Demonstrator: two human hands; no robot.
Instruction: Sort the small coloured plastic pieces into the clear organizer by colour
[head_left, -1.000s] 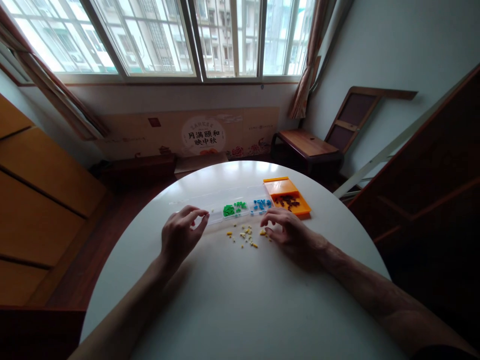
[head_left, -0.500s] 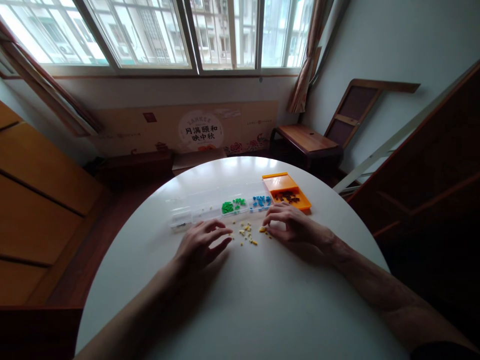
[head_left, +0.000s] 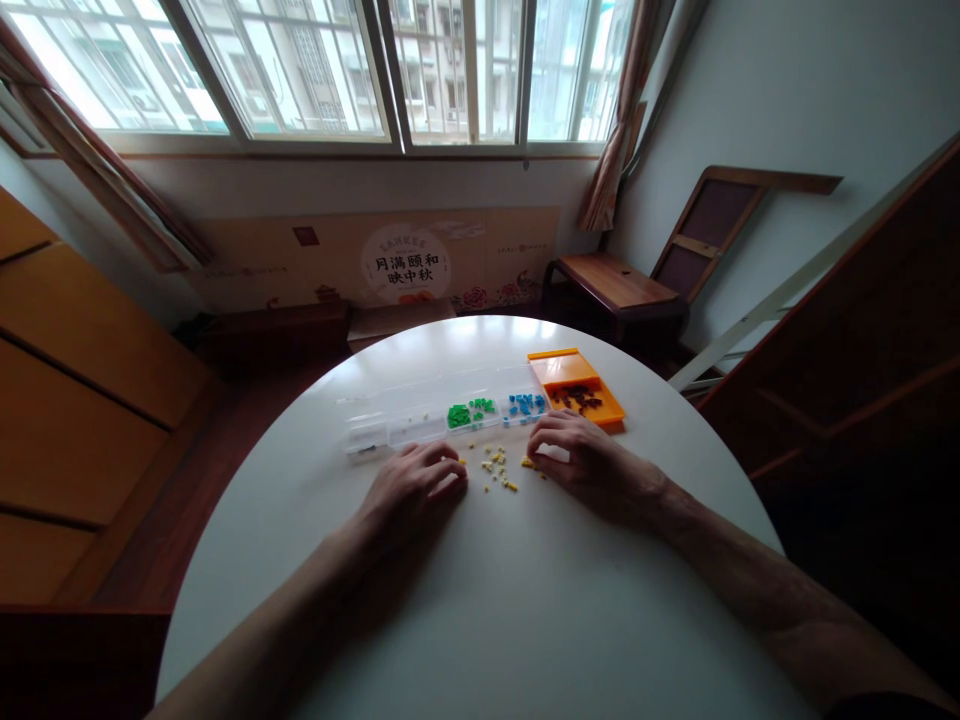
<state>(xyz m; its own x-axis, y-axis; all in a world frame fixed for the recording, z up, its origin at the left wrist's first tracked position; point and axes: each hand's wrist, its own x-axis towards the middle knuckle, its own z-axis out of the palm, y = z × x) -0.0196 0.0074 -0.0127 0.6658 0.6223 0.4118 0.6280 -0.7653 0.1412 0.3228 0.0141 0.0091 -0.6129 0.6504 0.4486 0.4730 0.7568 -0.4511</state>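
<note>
Small yellow toy bricks (head_left: 495,462) lie scattered on the white table between my hands. My left hand (head_left: 415,485) rests at their left side, thumb and fingertips pinched together; whatever is between them is too small to make out. To the right, my right hand (head_left: 577,450) pinches a longer yellow brick (head_left: 528,463) at the tabletop. Behind the hands runs a clear plastic compartment box (head_left: 416,430) with its lid open. Green bricks (head_left: 459,414) and blue bricks (head_left: 525,405) fill two of its compartments, and a few pale bits lie in another.
An orange box (head_left: 611,411) holding dark brown pieces (head_left: 576,398) stands at the right end of the clear box. The round white table (head_left: 480,620) has a curved far edge. Beyond it are a wooden chair (head_left: 619,280) and a printed cardboard panel (head_left: 465,255).
The thumb and fingers of my left hand have closed together beside the yellow bricks. My right hand keeps its pinch in nearly the same place. The whole view has shifted slightly.
</note>
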